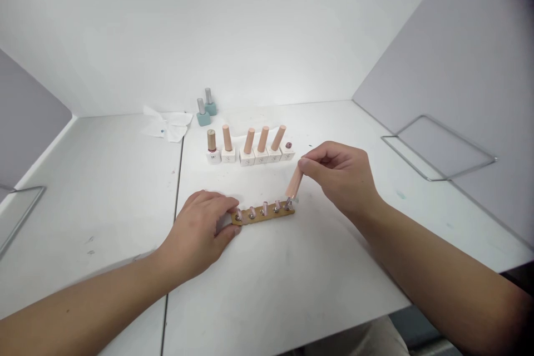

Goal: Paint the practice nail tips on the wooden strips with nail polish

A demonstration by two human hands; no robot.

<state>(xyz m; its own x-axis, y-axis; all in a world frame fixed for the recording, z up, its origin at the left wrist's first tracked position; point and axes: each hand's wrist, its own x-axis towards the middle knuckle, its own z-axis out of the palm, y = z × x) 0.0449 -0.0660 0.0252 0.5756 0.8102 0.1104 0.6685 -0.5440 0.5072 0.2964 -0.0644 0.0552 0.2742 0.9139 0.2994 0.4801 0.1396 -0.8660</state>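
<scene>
A small brown holder strip (269, 215) with several nail tips on it lies on the white table. My left hand (200, 233) rests at its left end, fingertips pinching that end. My right hand (340, 175) pinches a peach-coloured polish brush cap (294, 182), whose tip touches the rightmost nail tip. Behind the strip stands a row of white nail polish bottles (250, 147) with peach caps, and the rightmost bottle (287, 150) is uncapped.
Two pale blue bottles (206, 108) stand at the back beside a crumpled tissue (167, 125). A bent wire frame (438, 147) lies at the right, another (19, 214) at the left edge. Grey partitions wall both sides.
</scene>
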